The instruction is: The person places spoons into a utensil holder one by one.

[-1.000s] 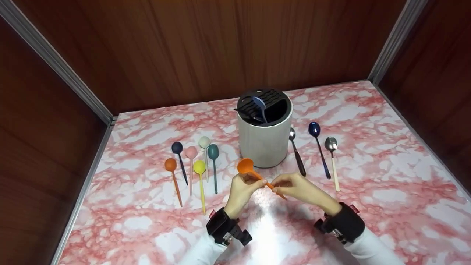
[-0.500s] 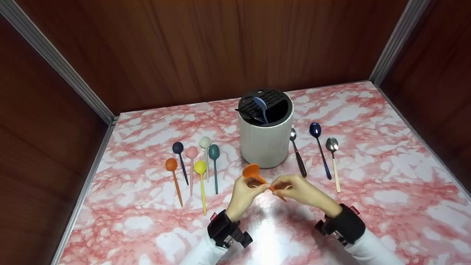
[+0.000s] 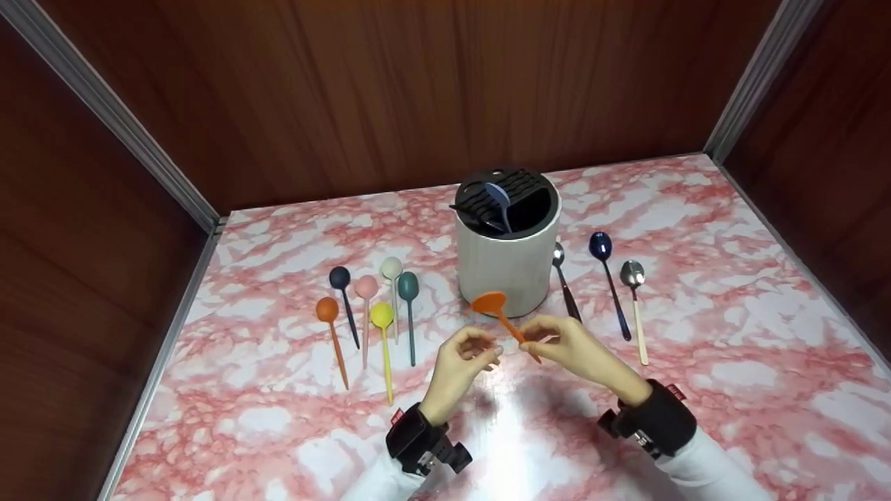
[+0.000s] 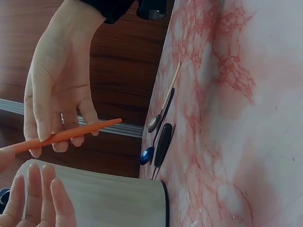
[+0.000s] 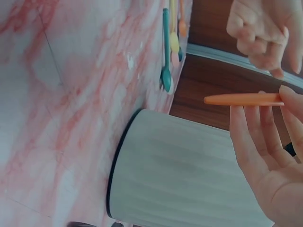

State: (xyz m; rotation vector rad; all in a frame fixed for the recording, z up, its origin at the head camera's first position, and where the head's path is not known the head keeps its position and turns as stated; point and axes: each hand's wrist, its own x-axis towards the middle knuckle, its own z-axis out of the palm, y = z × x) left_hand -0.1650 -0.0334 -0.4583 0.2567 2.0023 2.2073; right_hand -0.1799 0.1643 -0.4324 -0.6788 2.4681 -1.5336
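Observation:
An orange spoon (image 3: 489,303) is held in the air in front of a white cylindrical holder (image 3: 508,268), bowl up and toward the holder. My right hand (image 3: 567,346) pinches its thin handle (image 5: 241,99) near the lower end. My left hand (image 3: 465,355) hovers just left of the handle with loosely curled fingers and holds nothing. The left wrist view shows the right hand (image 4: 57,94) on the orange spoon's handle (image 4: 71,134), with the left fingers (image 4: 35,198) apart from it. The holder's black slotted insert carries a light blue spoon (image 3: 498,198).
Several coloured spoons (image 3: 369,320) lie in a row left of the holder. To its right lie a black-handled metal spoon (image 3: 565,285), a dark blue spoon (image 3: 607,275) and a cream-handled silver spoon (image 3: 635,306). Wooden walls enclose the pink marbled tabletop (image 3: 731,362).
My left hand has let go of the orange spoon and drawn back a little. The right hand now carries it alone, and its bowl has moved right and up toward the holder.

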